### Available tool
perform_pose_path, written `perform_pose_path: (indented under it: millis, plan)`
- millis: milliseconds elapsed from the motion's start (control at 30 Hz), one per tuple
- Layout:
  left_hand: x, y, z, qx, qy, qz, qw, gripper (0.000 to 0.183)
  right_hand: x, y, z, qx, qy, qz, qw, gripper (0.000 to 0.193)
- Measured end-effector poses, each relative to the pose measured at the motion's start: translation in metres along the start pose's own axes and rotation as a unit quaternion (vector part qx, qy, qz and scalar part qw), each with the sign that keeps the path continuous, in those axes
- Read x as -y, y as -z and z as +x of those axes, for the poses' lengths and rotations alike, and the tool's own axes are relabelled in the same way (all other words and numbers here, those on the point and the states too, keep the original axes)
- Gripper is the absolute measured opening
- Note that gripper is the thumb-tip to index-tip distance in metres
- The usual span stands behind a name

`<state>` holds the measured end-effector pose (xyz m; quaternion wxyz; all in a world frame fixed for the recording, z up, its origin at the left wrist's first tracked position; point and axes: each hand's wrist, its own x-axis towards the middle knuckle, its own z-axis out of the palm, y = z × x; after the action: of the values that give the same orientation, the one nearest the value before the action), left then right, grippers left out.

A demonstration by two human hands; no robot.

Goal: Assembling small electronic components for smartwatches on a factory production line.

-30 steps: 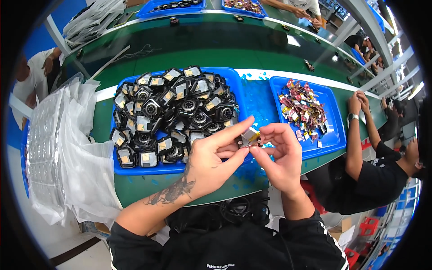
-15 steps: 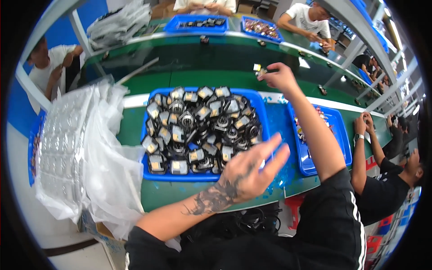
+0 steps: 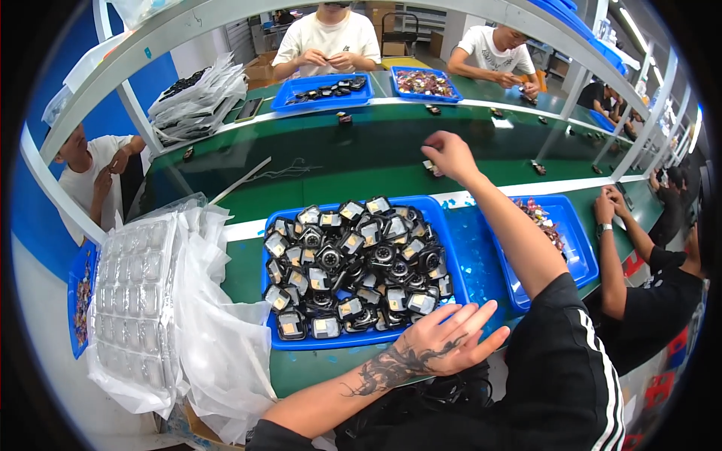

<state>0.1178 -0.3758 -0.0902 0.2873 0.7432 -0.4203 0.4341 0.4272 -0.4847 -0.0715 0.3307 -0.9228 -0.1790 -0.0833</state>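
The small part (image 3: 433,167) at your right hand (image 3: 453,158) shows whitish patches against a darker body, too small for finer detail. It sits beyond the far rim of the large blue tray (image 3: 331,345), toward that tray's right end, over the dark green belt (image 3: 353,150). You have it right under your curled fingertips; whether they grasp it or have let it go, I cannot tell.

Your right forearm (image 3: 519,233) slants up and inward on the right of the large blue tray, reaching past it with the back of the hand upward and the fingers bent down. The black right sleeve (image 3: 564,346) has white stripes.

Your left hand (image 3: 450,346) is empty and relaxed, fingers loosely spread and pointing right, at the near right corner of the large blue tray; whether it touches the rim, I cannot tell. Your left forearm (image 3: 331,395) comes in along the tray's near side.

Inside the large blue tray you have heaped black watch bodies (image 3: 326,328), many showing grey squares with cream patches, others round dark discs. To its right stands a smaller blue tray (image 3: 577,255) with reddish and yellow scraps (image 3: 543,219); to its left, clear moulded packaging (image 3: 135,301).
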Motion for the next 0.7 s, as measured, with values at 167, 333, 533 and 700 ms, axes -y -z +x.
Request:
perform_pose_path:
  millis: [167,333,533,700]
  plan:
    - [-0.003,-0.001,0.007,-0.024,0.005,-0.042,0.999,0.05,0.073,-0.029,-0.05,0.133,0.242,-0.129,0.952,0.03]
    - [0.003,0.006,-0.003,-0.076,0.107,0.018,0.991,0.068,0.095,-0.016,-0.068,0.081,0.184,-0.076,0.977,0.018]
    - [0.016,0.007,0.017,-0.224,0.432,-0.166,0.858,0.063,0.107,0.051,-0.15,0.11,0.056,0.314,0.941,0.02]
    - [0.017,0.008,0.017,-0.226,0.511,-0.387,0.733,0.026,0.09,0.068,-0.211,0.174,0.022,0.516,0.838,0.022]
